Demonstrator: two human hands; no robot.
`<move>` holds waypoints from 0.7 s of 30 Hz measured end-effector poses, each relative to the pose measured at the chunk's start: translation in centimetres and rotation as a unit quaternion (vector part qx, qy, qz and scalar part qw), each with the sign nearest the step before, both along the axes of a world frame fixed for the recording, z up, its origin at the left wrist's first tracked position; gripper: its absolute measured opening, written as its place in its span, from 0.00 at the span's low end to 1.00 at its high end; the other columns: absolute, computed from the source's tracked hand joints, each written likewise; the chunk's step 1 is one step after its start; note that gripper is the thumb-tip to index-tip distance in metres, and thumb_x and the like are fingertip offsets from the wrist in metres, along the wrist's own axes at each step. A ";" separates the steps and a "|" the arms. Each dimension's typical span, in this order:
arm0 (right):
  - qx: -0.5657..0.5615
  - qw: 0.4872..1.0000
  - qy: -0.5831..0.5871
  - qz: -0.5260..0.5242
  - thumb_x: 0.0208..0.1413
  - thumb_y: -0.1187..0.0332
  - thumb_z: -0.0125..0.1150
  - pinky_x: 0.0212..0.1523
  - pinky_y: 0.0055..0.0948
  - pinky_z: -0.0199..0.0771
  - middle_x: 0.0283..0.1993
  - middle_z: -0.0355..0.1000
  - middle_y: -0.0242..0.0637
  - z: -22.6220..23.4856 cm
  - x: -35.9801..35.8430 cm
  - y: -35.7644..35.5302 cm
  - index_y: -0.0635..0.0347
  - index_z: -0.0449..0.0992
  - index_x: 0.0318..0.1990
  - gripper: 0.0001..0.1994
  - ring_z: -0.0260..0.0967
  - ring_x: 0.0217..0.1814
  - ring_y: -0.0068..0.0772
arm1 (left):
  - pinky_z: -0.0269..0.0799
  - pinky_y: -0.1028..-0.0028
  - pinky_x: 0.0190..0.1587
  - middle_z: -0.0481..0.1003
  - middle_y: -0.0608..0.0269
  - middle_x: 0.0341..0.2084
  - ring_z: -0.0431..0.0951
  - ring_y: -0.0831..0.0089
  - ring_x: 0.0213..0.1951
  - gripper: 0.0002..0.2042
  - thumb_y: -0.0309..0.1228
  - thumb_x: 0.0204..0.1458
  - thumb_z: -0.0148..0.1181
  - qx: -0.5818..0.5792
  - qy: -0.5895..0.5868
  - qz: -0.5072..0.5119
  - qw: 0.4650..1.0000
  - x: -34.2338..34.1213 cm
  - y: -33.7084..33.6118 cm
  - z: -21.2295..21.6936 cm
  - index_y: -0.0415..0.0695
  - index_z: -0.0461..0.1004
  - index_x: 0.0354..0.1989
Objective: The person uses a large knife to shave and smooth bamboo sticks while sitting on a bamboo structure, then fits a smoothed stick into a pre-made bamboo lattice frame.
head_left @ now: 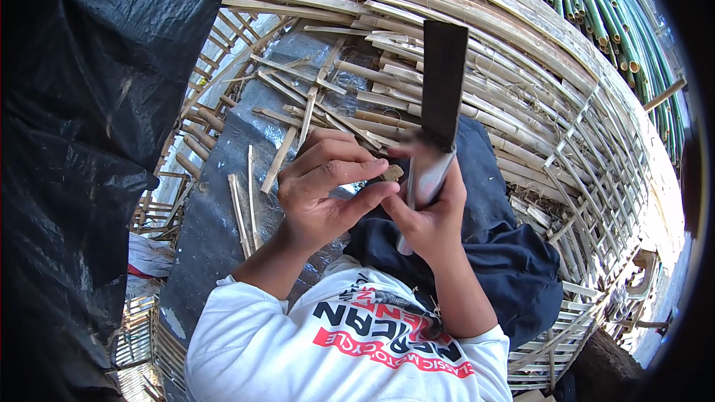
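Note:
My right hand [436, 212] is wrapped round the pale metallic handle of a broad-bladed knife [445, 78]. Its dark rectangular blade points up and away from me. Just to the left, my left hand [324, 186] pinches a small brownish piece [393, 173] between thumb and fingers, close beside the knife handle. What this piece is made of is too small to tell; it may be a cut end of a strip. Both hands are raised in front of my white printed shirt [342, 327], above my lap in dark trousers [484, 201].
Split bamboo strips [350, 97] lie stacked beyond my hands, with several loose ones [240, 205] on the dark ground sheet [212, 223]. Woven bamboo lattice [596, 186] curves along the right. Green bamboo poles [607, 7] stand at the far right. Black plastic sheeting [82, 141] hangs at the left.

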State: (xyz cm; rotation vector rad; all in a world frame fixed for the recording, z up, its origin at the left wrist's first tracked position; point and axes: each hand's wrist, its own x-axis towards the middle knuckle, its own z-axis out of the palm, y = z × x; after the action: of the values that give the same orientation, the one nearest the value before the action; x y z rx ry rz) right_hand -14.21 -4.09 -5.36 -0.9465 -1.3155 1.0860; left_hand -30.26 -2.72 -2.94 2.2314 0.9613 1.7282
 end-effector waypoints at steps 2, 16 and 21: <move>0.035 0.998 -0.043 -0.041 0.46 0.72 0.73 0.23 0.20 0.67 0.28 0.73 0.32 -0.7 1.6 -1.5 0.63 0.67 0.46 0.22 0.68 0.23 0.16 | 0.71 0.71 0.35 0.77 0.65 0.28 0.75 0.67 0.32 0.13 0.31 0.38 0.76 0.003 -0.017 -0.003 1.000 0.1 0.2 -0.2 0.44 0.79 0.32; 0.028 0.976 -0.216 0.022 0.47 0.75 0.70 0.26 0.28 0.73 0.28 0.74 0.45 0.7 4.8 -5.9 0.63 0.68 0.44 0.18 0.76 0.26 0.42 | 0.69 0.73 0.35 0.78 0.67 0.28 0.73 0.69 0.32 0.17 0.33 0.34 0.78 0.021 -0.082 0.007 0.996 1.5 0.3 -2.4 0.47 0.79 0.33; 0.023 0.974 -0.226 0.011 0.47 0.75 0.69 0.27 0.30 0.73 0.29 0.74 0.45 0.9 4.5 -6.0 0.63 0.69 0.44 0.17 0.76 0.26 0.44 | 0.69 0.73 0.36 0.78 0.67 0.28 0.73 0.69 0.33 0.16 0.33 0.34 0.78 0.027 -0.079 -0.003 0.996 1.5 0.5 -2.4 0.47 0.78 0.33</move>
State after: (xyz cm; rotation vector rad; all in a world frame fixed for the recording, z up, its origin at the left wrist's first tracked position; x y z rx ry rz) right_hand -9.72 -10.05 -4.44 -1.1924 -1.7136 0.8791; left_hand -28.76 -2.20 -5.33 2.0874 0.8829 1.9160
